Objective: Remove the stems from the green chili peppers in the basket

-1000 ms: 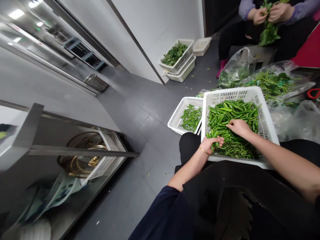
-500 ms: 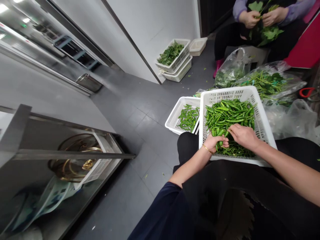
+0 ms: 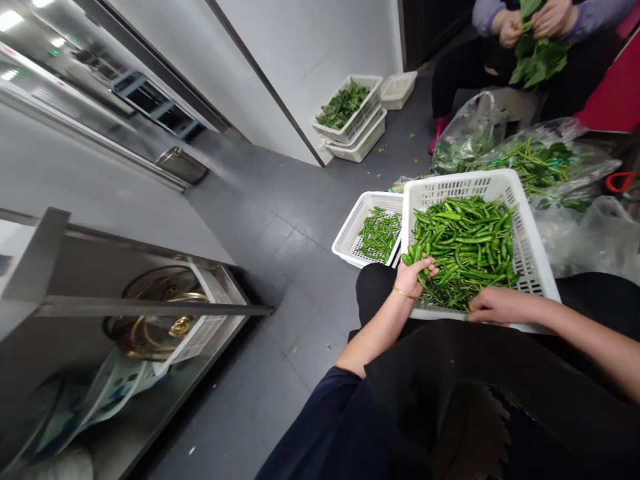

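A white plastic basket point(image 3: 537, 257) rests on my lap, heaped with green chili peppers point(image 3: 467, 230). A darker heap of small stems point(image 3: 447, 293) lies along its near side. My left hand point(image 3: 416, 275), with a thin bracelet at the wrist, is closed around a few green chili peppers at the basket's left wall. At the near right corner, my right hand point(image 3: 493, 305) is low over the stems with its fingers together; whatever its fingertips hold is hidden. Left of my knee, a second white basket point(image 3: 345, 241) holds more green chili peppers point(image 3: 380, 233).
Opposite me, a person's hands point(image 3: 533, 23) hold leafy greens. Plastic bags of greens point(image 3: 540, 163) lie between us. Stacked white baskets point(image 3: 357, 150) stand by the wall. A steel shelf point(image 3: 150, 308) with glass lids is at left.
My left hand has moved left to the basket wall with the chili peppers. My right hand has left them and dropped toward the near edge over the stems.
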The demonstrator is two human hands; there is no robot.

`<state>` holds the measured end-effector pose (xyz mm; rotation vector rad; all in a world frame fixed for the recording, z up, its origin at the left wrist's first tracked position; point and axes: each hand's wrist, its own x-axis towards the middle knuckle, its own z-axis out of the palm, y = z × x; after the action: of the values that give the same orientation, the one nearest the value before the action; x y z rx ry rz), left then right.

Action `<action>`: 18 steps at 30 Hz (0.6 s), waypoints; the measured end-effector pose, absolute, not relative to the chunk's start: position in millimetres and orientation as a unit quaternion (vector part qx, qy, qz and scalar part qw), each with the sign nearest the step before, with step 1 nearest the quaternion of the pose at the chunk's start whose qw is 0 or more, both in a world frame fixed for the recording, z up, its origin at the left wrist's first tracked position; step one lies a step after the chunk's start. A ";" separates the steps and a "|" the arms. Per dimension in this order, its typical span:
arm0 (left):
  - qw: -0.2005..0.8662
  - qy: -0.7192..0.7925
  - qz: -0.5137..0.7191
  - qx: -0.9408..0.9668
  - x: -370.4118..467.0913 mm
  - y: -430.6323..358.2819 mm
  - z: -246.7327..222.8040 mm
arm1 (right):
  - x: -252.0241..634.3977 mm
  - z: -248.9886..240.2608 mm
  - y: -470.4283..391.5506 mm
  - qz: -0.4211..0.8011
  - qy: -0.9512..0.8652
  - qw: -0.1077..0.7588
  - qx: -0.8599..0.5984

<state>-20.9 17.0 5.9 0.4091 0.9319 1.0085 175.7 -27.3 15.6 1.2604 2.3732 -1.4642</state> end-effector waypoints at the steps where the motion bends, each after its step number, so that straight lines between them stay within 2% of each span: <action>1: 0.758 0.420 0.459 0.195 -23.4 18.5 5.9 | 184.0 16.4 -21.0 -0.460 0.764 0.060 0.449; 6: 0.785 0.398 0.421 0.219 -22.3 17.1 4.3 | 178.6 5.0 32.8 -0.217 0.687 0.047 0.692; 8: 0.789 0.400 0.412 0.219 -21.3 15.6 4.0 | 165.9 -6.4 50.3 -0.197 0.672 0.073 0.711; 10: 0.787 0.410 0.406 0.217 -22.8 15.3 3.1 | 159.5 -17.2 58.8 -0.204 0.666 0.059 0.715; 13: 0.787 0.427 0.391 0.212 -24.7 16.4 -1.8 | 162.1 -23.7 52.5 -0.300 0.610 -0.051 0.732; 16: 0.779 0.425 0.392 0.245 -18.6 16.0 -10.0 | 162.0 -14.5 26.5 -0.505 0.489 -0.223 0.676; 18: 0.770 0.420 0.382 0.291 -12.7 14.3 -13.3 | 155.3 -4.2 4.5 -0.602 0.417 -0.300 0.611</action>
<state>-12.7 14.3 -13.3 0.6313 0.9100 0.8289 155.3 4.5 -4.2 2.4037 1.6378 -2.3685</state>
